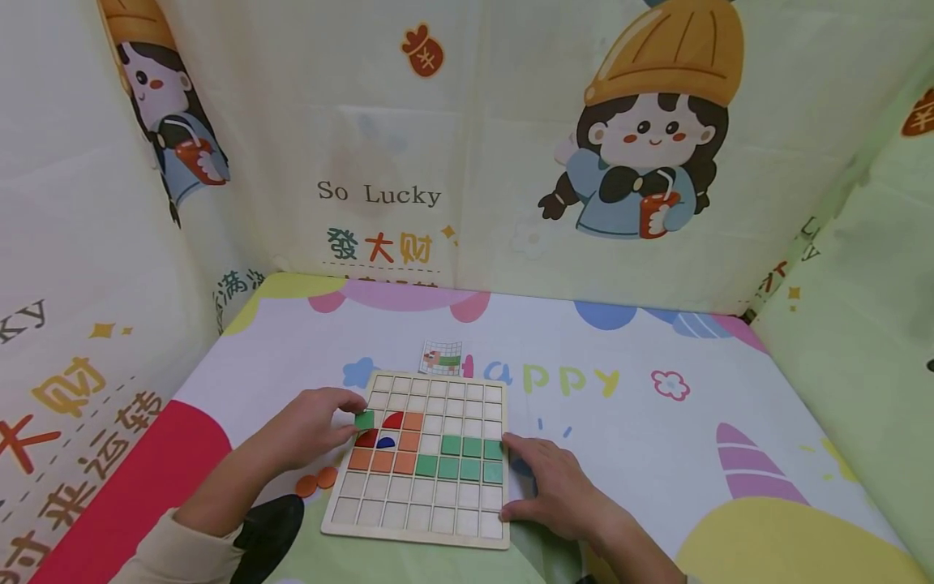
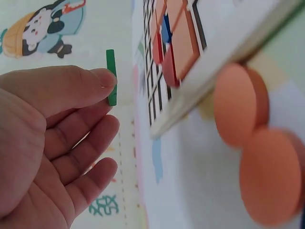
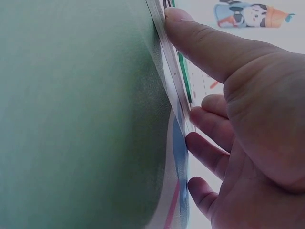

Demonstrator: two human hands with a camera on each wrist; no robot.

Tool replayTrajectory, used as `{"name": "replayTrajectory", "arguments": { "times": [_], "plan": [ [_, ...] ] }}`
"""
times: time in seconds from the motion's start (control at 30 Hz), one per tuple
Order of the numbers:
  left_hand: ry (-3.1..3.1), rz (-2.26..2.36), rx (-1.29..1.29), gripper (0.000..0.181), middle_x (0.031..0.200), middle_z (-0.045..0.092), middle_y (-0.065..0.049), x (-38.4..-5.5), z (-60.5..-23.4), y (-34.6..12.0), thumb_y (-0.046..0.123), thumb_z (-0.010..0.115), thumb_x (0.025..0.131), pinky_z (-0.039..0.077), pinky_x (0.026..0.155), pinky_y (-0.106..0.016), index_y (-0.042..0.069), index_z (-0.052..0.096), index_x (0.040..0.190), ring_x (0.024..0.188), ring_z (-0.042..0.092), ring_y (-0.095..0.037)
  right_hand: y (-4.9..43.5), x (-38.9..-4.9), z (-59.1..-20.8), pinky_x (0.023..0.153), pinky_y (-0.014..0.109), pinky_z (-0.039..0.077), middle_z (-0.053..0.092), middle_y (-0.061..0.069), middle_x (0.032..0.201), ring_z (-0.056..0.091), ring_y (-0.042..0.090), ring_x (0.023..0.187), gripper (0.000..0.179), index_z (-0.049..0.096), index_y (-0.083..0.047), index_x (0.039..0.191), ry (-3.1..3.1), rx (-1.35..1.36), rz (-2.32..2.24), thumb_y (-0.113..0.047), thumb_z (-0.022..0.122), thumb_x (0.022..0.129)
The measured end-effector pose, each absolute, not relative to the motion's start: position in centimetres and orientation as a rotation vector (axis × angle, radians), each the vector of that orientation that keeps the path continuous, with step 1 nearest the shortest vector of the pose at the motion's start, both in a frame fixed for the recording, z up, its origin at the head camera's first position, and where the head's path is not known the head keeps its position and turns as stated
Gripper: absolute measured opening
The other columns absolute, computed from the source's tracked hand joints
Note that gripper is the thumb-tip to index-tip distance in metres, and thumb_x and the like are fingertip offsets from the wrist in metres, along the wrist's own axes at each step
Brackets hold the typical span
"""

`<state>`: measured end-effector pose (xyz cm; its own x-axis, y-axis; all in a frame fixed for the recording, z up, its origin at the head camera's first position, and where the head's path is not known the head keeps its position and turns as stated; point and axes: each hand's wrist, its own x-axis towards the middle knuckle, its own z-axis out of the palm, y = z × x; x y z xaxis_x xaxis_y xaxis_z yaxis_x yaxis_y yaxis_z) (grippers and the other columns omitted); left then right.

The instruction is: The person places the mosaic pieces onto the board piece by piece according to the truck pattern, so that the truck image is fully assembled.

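Note:
My left hand [image 1: 315, 426] pinches a green square tile [image 1: 364, 420] between thumb and fingers, over the left edge of a wooden grid board [image 1: 416, 537]. In the left wrist view the green tile [image 2: 111, 76] appears edge-on at the thumb tip. Green squares [image 1: 470, 470] fill cells at the board's right, and orange squares [image 1: 381, 461] form a row and a column at the left. A red quarter-round piece [image 1: 393, 420], another red piece below the held tile and a blue half-round piece [image 1: 386, 443] sit among them. My right hand [image 1: 558, 483] touches the board's right edge with fingers spread.
Two orange round discs [image 1: 306, 486] lie left of the board. Behind it is a small printed pattern card [image 1: 441, 358]. A black object [image 1: 270, 535] is by the left forearm. Printed cloth walls [image 1: 496, 162] enclose the patterned tabletop [image 1: 606, 430].

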<state>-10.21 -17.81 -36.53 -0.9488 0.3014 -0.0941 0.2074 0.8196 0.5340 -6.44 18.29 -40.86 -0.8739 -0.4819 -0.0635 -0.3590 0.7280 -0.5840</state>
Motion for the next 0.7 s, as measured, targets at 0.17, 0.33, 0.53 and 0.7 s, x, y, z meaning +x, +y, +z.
{"name": "replayTrajectory", "arguments": {
  "times": [0.17,0.33,0.53,0.7],
  "plan": [
    [2.794,0.792,0.432,0.027,0.106,0.068,0.0,-10.4,-36.4,-16.6,0.009,0.078,0.086,0.057,0.083,-0.039,0.011,0.072,0.112,0.105,0.06,-0.026,18.2,-6.5,-40.9,0.102,0.062,0.033,0.054,0.009,0.142,0.045,0.035,0.131,0.094,0.047,-0.006,0.147,2.732,-0.671,-0.85,-0.05,0.085,0.074],
    [2.754,0.815,0.472,0.024,0.107,0.068,0.003,-10.7,-36.5,-15.5,0.007,0.076,0.087,0.055,0.085,-0.038,0.014,0.072,0.109,0.103,0.059,-0.022,18.2,-6.4,-40.9,0.102,0.063,0.032,0.054,0.009,0.142,0.045,0.035,0.132,0.094,0.046,-0.006,0.147,2.724,-0.664,-0.844,-0.051,0.085,0.074],
    [2.748,0.815,0.633,0.02,0.103,0.068,0.006,-11.1,-37.0,-14.3,0.005,0.074,0.088,0.054,0.082,-0.037,0.012,0.073,0.107,0.099,0.061,-0.02,18.2,-6.4,-40.9,0.102,0.062,0.032,0.054,0.008,0.142,0.045,0.035,0.132,0.093,0.047,-0.007,0.147,2.728,-0.66,-0.848,-0.051,0.085,0.074],
    [2.752,0.797,0.718,0.024,0.106,0.07,0.004,-11.1,-37.3,-13.3,0.005,0.072,0.088,0.054,0.084,-0.038,0.008,0.074,0.111,0.103,0.063,-0.02,18.2,-6.4,-40.9,0.101,0.062,0.033,0.054,0.008,0.141,0.045,0.034,0.131,0.093,0.047,-0.007,0.147,2.728,-0.662,-0.854,-0.051,0.085,0.074]
  ]
}}
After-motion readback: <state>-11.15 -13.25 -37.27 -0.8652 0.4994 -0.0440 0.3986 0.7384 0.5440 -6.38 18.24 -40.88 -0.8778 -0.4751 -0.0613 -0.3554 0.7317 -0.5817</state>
